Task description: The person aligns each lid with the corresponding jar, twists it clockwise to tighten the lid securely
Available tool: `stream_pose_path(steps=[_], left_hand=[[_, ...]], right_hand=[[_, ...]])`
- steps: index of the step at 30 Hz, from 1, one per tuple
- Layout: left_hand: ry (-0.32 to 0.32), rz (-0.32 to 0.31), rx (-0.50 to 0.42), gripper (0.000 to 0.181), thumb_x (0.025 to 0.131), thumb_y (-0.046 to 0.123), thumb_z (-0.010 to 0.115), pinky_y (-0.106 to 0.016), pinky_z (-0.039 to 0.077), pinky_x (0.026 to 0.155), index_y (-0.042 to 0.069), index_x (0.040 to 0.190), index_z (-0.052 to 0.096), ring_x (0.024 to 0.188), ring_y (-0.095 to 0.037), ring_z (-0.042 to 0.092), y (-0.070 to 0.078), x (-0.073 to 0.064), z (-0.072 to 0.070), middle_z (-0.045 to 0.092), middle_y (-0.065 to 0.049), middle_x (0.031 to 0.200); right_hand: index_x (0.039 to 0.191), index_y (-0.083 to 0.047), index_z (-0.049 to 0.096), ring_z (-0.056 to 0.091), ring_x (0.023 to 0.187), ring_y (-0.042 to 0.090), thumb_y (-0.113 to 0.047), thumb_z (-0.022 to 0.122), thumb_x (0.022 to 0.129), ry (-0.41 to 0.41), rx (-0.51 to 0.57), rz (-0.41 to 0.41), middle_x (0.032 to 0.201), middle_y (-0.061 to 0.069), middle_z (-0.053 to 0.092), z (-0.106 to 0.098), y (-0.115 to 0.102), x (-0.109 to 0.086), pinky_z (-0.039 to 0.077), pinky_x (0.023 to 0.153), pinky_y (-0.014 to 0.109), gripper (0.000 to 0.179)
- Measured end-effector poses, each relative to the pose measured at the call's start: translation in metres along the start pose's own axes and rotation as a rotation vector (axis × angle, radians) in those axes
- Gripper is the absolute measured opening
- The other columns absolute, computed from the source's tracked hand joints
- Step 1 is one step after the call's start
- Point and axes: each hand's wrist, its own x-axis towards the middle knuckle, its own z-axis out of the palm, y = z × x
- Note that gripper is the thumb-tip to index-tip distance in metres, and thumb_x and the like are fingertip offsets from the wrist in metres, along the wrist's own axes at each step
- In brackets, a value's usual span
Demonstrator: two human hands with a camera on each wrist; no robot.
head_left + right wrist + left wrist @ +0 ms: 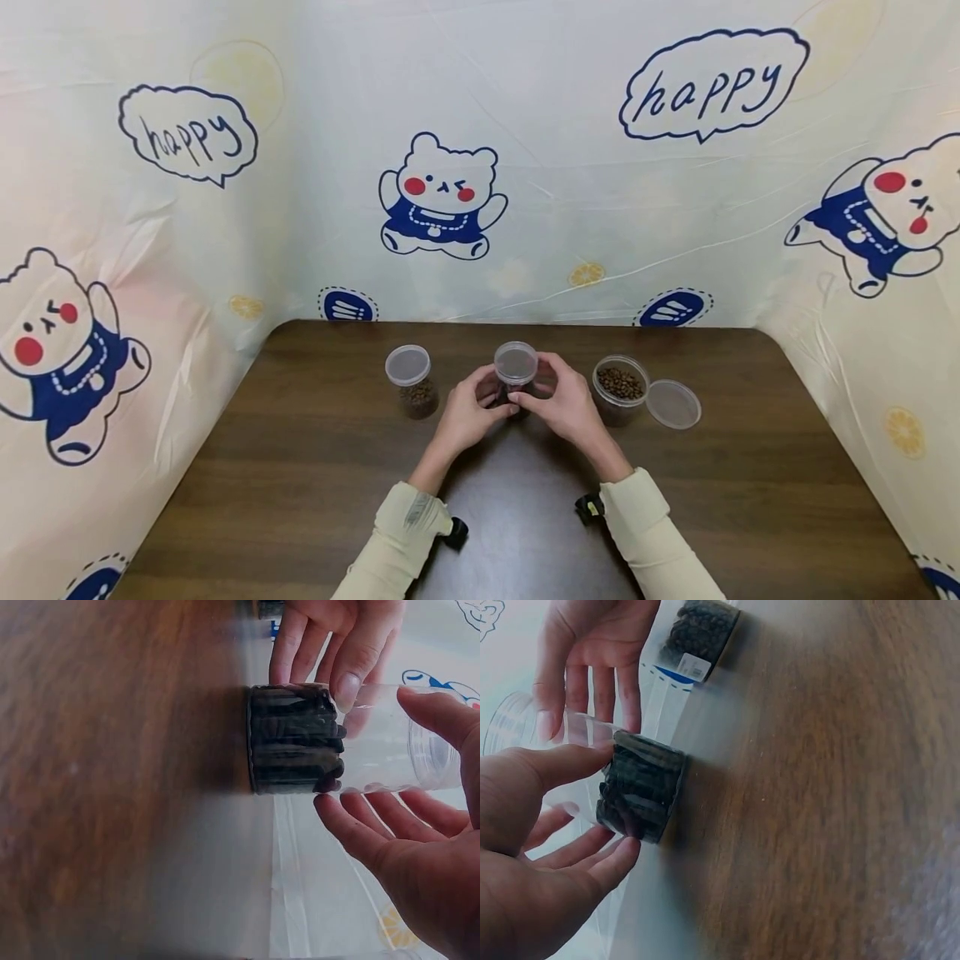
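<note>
A clear jar (pixel 516 363) with a lid on top stands upright in the middle of the table, between both hands. Dark, elongated pieces (pixel 641 787) that look like seeds fill its lower part. My left hand (pixel 468 412) holds the jar from the left, thumb at the front and fingers curved around the side. From the right, my right hand (pixel 562 404) grips the same jar, its thumb (pixel 439 712) against the clear upper wall. In the right wrist view the jar's base appears to touch the table.
Left of the hands stands a lidded jar (pixel 416 396) of dark brown grains. To the right, an uncovered jar (pixel 620 385) holds brown beans, with a loose round lid (pixel 673 405) beside it. A printed curtain (pixel 555 208) rises behind the wooden table (pixel 300 483).
</note>
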Motion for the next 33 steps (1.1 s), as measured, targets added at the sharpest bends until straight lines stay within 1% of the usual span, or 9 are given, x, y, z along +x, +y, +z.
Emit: stream_pose_path(steps=[2,7,14,19,28,33], left_hand=[[0.0,0.003,0.0,0.066,0.086,0.004,0.086,-0.046,0.055,0.109,0.007,0.145,0.058,0.13,-0.036,0.067,0.0008,0.0006,-0.0003,0.069,-0.022,0.135],[0.001,-0.016,0.003,0.066,0.086,0.006,0.087,-0.048,0.054,0.11,0.008,0.145,0.058,0.131,-0.037,0.066,0.0024,-0.0001,-0.0009,0.068,-0.022,0.136],[-0.025,-0.033,-0.001,0.066,0.087,0.005,0.085,-0.047,0.054,0.111,0.006,0.147,0.056,0.133,-0.038,0.064,0.0001,-0.0002,-0.0006,0.066,-0.024,0.139],[-0.023,-0.035,0.002,0.065,0.087,0.004,0.085,-0.047,0.054,0.11,0.006,0.146,0.056,0.132,-0.038,0.065,0.0006,-0.0002,0.0001,0.066,-0.024,0.138],[-0.015,-0.032,0.012,0.064,0.088,0.007,0.085,-0.047,0.055,0.11,0.007,0.145,0.057,0.131,-0.038,0.066,-0.0003,0.0002,0.0003,0.067,-0.024,0.137],[-0.026,-0.031,0.022,0.064,0.089,0.009,0.084,-0.049,0.054,0.11,0.007,0.146,0.057,0.132,-0.039,0.065,0.0002,0.0002,-0.0003,0.066,-0.023,0.138]], right_hand=[[0.143,-0.007,0.056,0.065,0.131,0.034,-0.014,0.09,0.084,-0.001,0.008,0.003,0.137,0.018,0.067,-0.0006,0.0,0.0002,0.059,0.104,0.044,0.068],[0.142,-0.007,0.056,0.064,0.133,0.034,-0.013,0.09,0.083,-0.012,0.028,0.011,0.139,0.018,0.066,-0.001,-0.0001,-0.0001,0.059,0.104,0.044,0.068],[0.142,-0.005,0.055,0.063,0.133,0.035,-0.008,0.088,0.085,-0.017,0.025,0.019,0.139,0.02,0.065,-0.0006,0.001,-0.002,0.058,0.105,0.047,0.066],[0.143,-0.004,0.054,0.063,0.132,0.037,-0.008,0.087,0.086,-0.026,0.022,0.02,0.139,0.022,0.065,-0.0008,0.0012,-0.0019,0.057,0.105,0.048,0.066],[0.142,-0.004,0.055,0.065,0.13,0.036,-0.009,0.088,0.085,-0.025,0.016,0.022,0.137,0.021,0.067,0.0004,0.004,-0.0008,0.059,0.103,0.045,0.066],[0.142,-0.004,0.055,0.065,0.13,0.034,-0.009,0.088,0.084,-0.024,0.011,0.034,0.136,0.02,0.067,0.0003,0.0032,-0.0016,0.06,0.102,0.043,0.066]])
